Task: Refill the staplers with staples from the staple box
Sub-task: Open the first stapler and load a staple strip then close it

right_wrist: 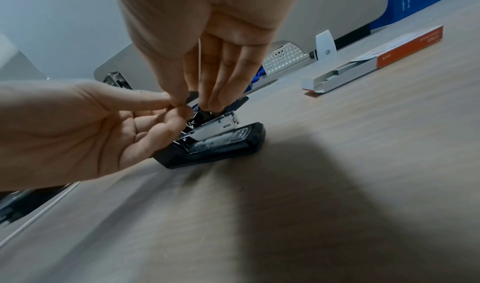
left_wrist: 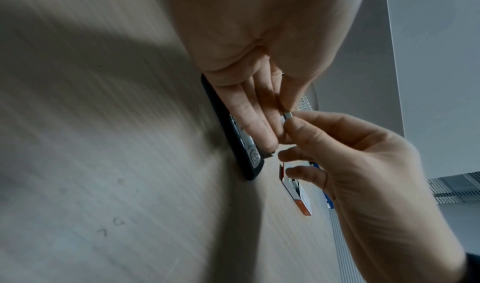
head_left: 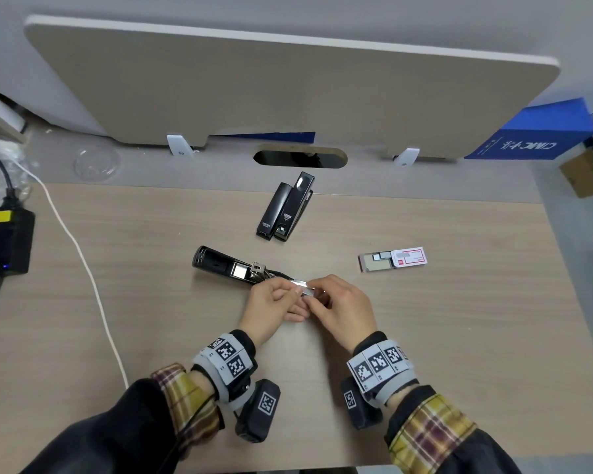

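While the opened stapler (head_left: 233, 266) lies flat near the middle of the desk (head_left: 459, 336), we pinch a short strip of staples (head_left: 303, 288) between both hands just above its near end: our left hand (head_left: 274, 307) holds one end with thumb and forefinger, and our right hand (head_left: 344, 307) grips the other the same way, remaining fingers loosely spread. The staple box (head_left: 394, 258) sits slid open to our right, well apart. Two closed staplers (head_left: 286, 206) lie side by side farther back. A white cable (head_left: 83, 261) crosses the desk's left side.
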`<move>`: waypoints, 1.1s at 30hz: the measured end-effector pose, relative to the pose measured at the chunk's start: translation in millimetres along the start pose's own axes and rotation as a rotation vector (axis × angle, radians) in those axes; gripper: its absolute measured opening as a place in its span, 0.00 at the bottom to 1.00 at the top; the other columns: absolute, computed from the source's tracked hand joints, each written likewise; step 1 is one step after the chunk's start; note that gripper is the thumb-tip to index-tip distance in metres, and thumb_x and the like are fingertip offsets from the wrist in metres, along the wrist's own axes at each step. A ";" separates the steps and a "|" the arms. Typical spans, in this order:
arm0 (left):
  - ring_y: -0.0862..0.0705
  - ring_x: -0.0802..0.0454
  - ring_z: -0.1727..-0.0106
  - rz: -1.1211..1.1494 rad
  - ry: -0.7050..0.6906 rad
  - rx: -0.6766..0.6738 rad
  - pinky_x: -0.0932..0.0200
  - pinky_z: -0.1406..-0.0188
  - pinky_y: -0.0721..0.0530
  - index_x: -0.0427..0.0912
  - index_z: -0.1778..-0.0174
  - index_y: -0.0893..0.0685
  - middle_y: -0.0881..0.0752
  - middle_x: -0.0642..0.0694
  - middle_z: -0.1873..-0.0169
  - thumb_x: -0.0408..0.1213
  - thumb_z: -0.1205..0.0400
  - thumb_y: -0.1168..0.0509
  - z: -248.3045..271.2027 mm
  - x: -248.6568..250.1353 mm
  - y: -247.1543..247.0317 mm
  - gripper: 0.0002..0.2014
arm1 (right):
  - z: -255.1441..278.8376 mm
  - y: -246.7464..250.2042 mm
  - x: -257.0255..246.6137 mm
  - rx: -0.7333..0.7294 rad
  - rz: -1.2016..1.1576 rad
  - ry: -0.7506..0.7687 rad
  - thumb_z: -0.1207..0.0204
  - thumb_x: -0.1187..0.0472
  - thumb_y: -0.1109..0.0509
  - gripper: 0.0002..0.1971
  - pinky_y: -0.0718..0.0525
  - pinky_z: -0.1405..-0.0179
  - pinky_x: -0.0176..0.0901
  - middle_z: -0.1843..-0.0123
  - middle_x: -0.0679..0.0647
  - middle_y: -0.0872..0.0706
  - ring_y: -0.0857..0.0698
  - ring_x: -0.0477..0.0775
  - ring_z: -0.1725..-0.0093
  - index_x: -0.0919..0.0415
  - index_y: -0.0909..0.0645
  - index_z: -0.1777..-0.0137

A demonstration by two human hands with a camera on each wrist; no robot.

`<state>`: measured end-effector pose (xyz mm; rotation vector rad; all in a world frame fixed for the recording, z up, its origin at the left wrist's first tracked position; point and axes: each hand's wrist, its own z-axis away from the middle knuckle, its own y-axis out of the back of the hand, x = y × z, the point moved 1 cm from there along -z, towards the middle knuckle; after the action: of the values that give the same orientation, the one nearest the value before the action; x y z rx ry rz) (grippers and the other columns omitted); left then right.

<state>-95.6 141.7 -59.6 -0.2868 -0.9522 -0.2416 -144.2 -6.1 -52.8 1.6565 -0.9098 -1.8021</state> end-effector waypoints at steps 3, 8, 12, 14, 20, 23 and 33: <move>0.11 0.44 0.68 -0.003 0.001 -0.010 0.56 0.66 0.10 0.33 0.56 0.18 0.12 0.33 0.67 0.30 0.17 0.35 2.0 -0.1 0.6 0.04 | -1.9 0.2 -1.5 -0.014 0.039 -0.012 0.29 0.53 0.26 0.05 0.24 0.64 0.34 0.62 0.43 0.16 0.18 0.42 0.62 0.49 0.15 0.54; 0.12 0.45 0.70 -0.029 0.012 0.054 0.54 0.67 0.11 0.35 0.57 0.18 0.11 0.36 0.69 0.33 0.16 0.37 4.7 -3.8 5.5 0.07 | -8.1 3.9 0.0 -0.022 0.093 -0.103 0.29 0.52 0.28 0.03 0.25 0.65 0.38 0.61 0.40 0.19 0.19 0.41 0.61 0.46 0.19 0.56; 0.13 0.43 0.69 -0.091 0.043 0.088 0.53 0.65 0.13 0.31 0.57 0.17 0.11 0.34 0.68 0.32 0.17 0.36 4.9 -11.2 14.1 0.08 | -15.2 0.6 -3.0 -0.034 0.127 -0.105 0.27 0.51 0.30 0.03 0.23 0.63 0.41 0.55 0.42 0.18 0.19 0.43 0.53 0.46 0.18 0.56; 0.13 0.43 0.69 -0.104 0.046 0.091 0.53 0.65 0.13 0.33 0.58 0.17 0.11 0.32 0.67 0.32 0.18 0.36 4.6 -12.1 16.6 0.07 | -17.4 -4.0 -6.5 -0.073 0.140 -0.082 0.27 0.52 0.30 0.03 0.21 0.62 0.44 0.54 0.43 0.18 0.20 0.46 0.50 0.47 0.18 0.55; 0.14 0.45 0.70 -0.103 0.057 0.088 0.54 0.65 0.13 0.34 0.60 0.16 0.12 0.31 0.67 0.29 0.18 0.37 4.6 -11.0 15.7 0.07 | -18.3 -15.4 -6.5 -0.109 0.174 -0.069 0.27 0.53 0.28 0.04 0.25 0.62 0.41 0.52 0.43 0.17 0.19 0.49 0.48 0.49 0.16 0.54; 0.14 0.45 0.70 -0.108 0.060 0.081 0.54 0.65 0.13 0.35 0.60 0.16 0.12 0.31 0.67 0.29 0.18 0.37 3.9 -12.0 14.5 0.07 | -18.7 -17.5 -3.5 -0.094 0.151 -0.090 0.28 0.53 0.27 0.04 0.25 0.62 0.39 0.53 0.44 0.17 0.18 0.48 0.48 0.49 0.16 0.55; 0.14 0.44 0.70 -0.114 0.061 0.080 0.53 0.65 0.13 0.34 0.59 0.17 0.12 0.29 0.66 0.30 0.18 0.37 1.0 -12.3 12.8 0.06 | -21.6 -14.7 -5.4 -0.153 0.166 -0.094 0.27 0.52 0.29 0.04 0.23 0.61 0.42 0.52 0.44 0.17 0.18 0.48 0.49 0.48 0.19 0.54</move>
<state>-99.0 155.0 -70.9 -0.1508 -0.9169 -0.3144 -121.2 4.7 -61.1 1.3717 -0.8977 -1.8009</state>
